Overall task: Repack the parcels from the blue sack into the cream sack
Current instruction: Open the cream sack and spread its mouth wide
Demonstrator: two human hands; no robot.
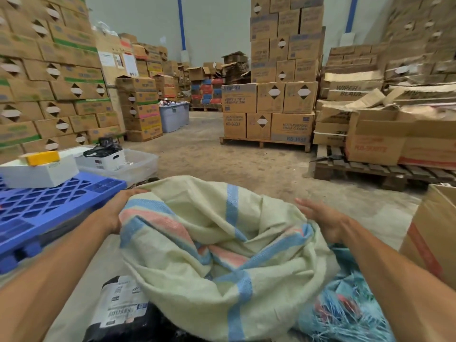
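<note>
The cream sack, woven with blue and pink stripes, lies crumpled on the floor in front of me, its mouth sagging inward. My left hand grips the sack's left rim. My right hand is at the right rim with fingers stretched out straight; its lower part lies against the cloth. The blue sack, frayed at its edge, shows at the lower right, partly under the cream one. A black parcel with a white shipping label lies at the bottom left beside the cream sack.
A blue plastic pallet carrying a white box stands at my left. A cardboard box sits close on the right. Wooden pallets and tall stacks of cartons line both sides; bare concrete floor runs ahead.
</note>
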